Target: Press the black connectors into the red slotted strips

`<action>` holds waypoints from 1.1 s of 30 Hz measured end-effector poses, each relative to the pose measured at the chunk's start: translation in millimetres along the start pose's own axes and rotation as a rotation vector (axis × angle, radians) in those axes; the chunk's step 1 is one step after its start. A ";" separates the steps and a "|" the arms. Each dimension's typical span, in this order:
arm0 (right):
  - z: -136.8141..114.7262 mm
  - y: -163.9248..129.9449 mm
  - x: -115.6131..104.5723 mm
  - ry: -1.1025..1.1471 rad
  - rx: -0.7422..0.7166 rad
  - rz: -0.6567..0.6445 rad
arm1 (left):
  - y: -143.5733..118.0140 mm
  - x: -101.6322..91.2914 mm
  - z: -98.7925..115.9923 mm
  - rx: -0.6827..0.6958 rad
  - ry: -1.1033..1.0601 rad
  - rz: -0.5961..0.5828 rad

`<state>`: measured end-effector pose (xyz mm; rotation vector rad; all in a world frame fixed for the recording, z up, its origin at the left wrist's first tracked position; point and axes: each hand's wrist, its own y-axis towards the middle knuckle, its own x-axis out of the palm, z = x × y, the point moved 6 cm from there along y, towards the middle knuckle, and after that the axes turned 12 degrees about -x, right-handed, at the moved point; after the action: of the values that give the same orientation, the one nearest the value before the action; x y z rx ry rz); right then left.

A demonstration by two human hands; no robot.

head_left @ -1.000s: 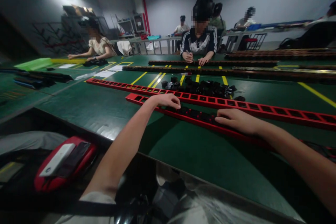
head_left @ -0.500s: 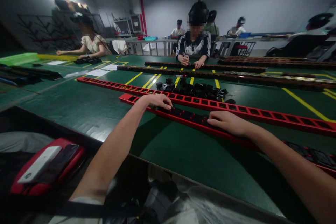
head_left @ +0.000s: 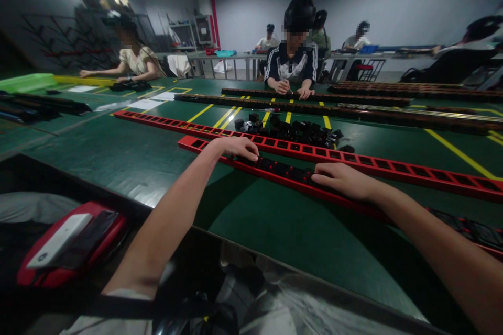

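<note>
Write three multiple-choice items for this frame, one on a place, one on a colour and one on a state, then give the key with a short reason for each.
1. Where does the pile of black parts lie?
A. just beyond the far red rail
B. beside the red case
C. under the left hand

2. What colour is the near rail that both hands rest on?
A. yellow
B. red
C. blue

3. How are the slots of the near rail between the left hand and the right hand?
A. all open
B. taped over
C. filled with black parts

Key: 1 A, the pile sits on the green table right behind the far red rail. 2 B, the rail shows bright red at its left end. 3 C, black pieces fill the slots there, while the slots at the rail's left end are open.
</note>
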<state>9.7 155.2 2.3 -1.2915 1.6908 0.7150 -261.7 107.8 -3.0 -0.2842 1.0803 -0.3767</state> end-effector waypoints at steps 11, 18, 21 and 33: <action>0.1 -0.7 -0.5 -0.023 0.001 -0.004 | 1.3 1.9 0.3 -0.017 -0.019 0.017; -0.9 -1.2 0.1 -0.015 0.007 0.003 | 2.7 1.1 -2.4 -0.004 -0.013 0.007; -1.5 -1.4 -0.6 -0.021 0.007 0.004 | 1.5 1.7 -1.4 -0.005 0.007 -0.003; -2.1 -1.4 -1.0 -0.017 -0.007 0.016 | -2.3 6.3 6.6 -0.033 0.059 -0.044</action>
<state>10.5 153.5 4.3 -1.2749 1.6882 0.7400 -253.5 103.3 -4.1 -0.3282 1.1403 -0.4093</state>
